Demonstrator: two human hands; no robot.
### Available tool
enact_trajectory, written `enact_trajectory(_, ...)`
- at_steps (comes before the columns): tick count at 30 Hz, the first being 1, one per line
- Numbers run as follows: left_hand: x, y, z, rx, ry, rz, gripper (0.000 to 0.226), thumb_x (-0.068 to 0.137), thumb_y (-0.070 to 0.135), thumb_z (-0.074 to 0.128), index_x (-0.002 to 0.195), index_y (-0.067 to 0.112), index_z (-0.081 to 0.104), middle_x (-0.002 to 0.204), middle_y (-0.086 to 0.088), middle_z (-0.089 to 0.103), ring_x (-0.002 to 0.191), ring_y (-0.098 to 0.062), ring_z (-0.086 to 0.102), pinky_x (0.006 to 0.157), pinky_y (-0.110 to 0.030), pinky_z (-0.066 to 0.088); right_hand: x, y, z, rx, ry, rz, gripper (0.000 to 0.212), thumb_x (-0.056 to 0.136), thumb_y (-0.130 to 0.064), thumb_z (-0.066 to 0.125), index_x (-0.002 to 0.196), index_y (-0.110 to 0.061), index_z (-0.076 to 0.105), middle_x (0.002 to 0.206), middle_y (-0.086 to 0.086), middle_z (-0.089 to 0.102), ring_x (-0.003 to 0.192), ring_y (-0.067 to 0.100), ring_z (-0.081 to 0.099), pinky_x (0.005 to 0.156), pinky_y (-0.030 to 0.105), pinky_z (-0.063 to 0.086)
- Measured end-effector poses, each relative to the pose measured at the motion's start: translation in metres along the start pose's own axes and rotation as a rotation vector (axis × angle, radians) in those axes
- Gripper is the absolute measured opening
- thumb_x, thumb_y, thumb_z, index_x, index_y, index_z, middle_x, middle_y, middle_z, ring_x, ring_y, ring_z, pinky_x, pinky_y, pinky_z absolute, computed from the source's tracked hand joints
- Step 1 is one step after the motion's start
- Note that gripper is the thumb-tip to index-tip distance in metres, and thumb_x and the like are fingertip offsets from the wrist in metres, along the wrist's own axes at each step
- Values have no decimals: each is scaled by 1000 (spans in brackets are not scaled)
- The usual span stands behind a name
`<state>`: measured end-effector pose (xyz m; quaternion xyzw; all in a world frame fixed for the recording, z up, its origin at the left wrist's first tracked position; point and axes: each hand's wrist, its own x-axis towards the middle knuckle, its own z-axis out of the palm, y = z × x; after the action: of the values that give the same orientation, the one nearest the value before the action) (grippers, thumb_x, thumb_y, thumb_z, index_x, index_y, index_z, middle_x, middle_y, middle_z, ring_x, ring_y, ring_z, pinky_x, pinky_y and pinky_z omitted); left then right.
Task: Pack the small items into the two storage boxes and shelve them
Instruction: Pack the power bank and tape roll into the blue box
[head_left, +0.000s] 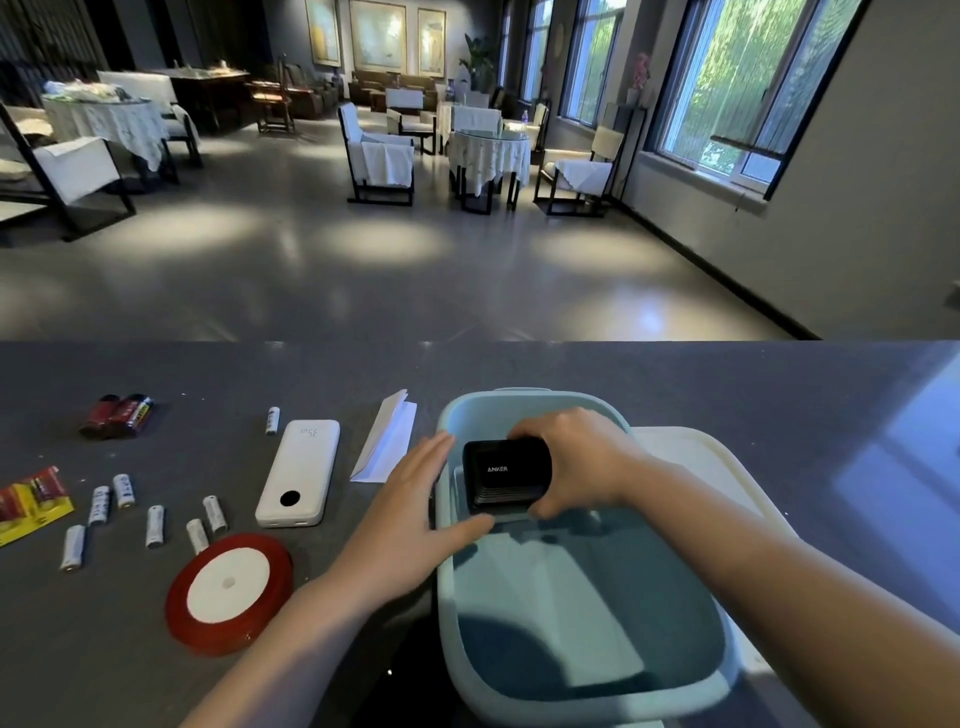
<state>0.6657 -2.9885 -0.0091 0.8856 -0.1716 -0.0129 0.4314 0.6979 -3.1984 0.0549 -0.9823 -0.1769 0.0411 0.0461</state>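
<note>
Far left on the grey table (779, 384): a yellow-and-red battery blister pack (28, 506), cut off by the frame edge. Behind it, toward the far edge, a bundle of dark red batteries (117, 415) lying on its side. Next, six loose white AA cells (124, 514) scattered flat, well apart from each other, plus a seventh white cell (272, 420) just beside the top of the power bank. The red ribbon spool (228, 592) lies flat near the table's near edge, white core up, just touching one cell. The white power bank (300, 473) lies flat, long side running away from the camera. Right of it, folded white paper (387, 439), near the blue box.

Left hand (410, 509): fingers straight and together, palm laid on the blue box's left rim, thumb stretched out along the rim over the inside. It grips nothing.

Blue box (587, 686): open, sitting on the table at centre right, mostly empty floor visible. Inside at the far left end, a black charger (506, 475) marked ANKER, over a pale flat item under it that can't be made out.

Right hand (576, 462): fingers curled round the charger from the right, thumb on its near edge, holding it low inside the box; can't tell if it touches the bottom.

White box (696, 467): right of and partly behind the blue box, touching it, mostly hidden by the right forearm.
</note>
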Motion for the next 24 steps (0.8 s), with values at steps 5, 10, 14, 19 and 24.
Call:
enact_trajectory(5, -9, -14, 5, -62, 38, -28, 69, 86, 52, 56, 146, 39, 24, 150, 30, 16, 135, 17, 11, 115, -29, 23, 24, -5, 21, -15, -92, 27, 65, 49, -48, 84, 108, -32, 62, 92, -8, 67, 80, 17, 57, 63, 27, 43)
enact_trajectory(10, -12, -19, 5, -28, 63, 0, 74, 78, 66, 45, 145, 41, 25, 148, 32, 18, 133, 20, 10, 114, -25, 23, 38, 0, 40, 56, -95, 68, 64, 50, -50, 84, 107, -30, 63, 94, -8, 68, 86, 18, 61, 69, 29, 50)
enact_trajectory(14, -12, -18, 8, -41, 102, -1, 67, 82, 57, 48, 144, 41, 27, 146, 33, 20, 132, 21, 11, 107, -5, 11, 39, 7, 46, 116, -94, 84, 59, 53, -49, 83, 106, -31, 63, 93, -9, 68, 85, 15, 61, 75, 34, 53)
enact_trajectory(19, -19, -19, 12, -65, 184, -9, 63, 83, 61, 44, 141, 37, 37, 144, 26, 34, 131, 14, 26, 110, -18, 24, 26, 2, 60, 205, -44, 150, 63, 64, -38, 80, 123, -29, 57, 110, -5, 66, 103, 20, 61, 84, 35, 51)
enact_trajectory(24, -58, -60, -16, 11, 554, -275, 45, 83, 40, 63, 124, 23, 56, 128, 9, 55, 117, -1, 46, 102, -23, 34, 10, -39, 37, 562, 392, 258, 41, 80, -16, 72, 119, -23, 63, 115, -7, 64, 107, 12, 57, 87, 25, 42)
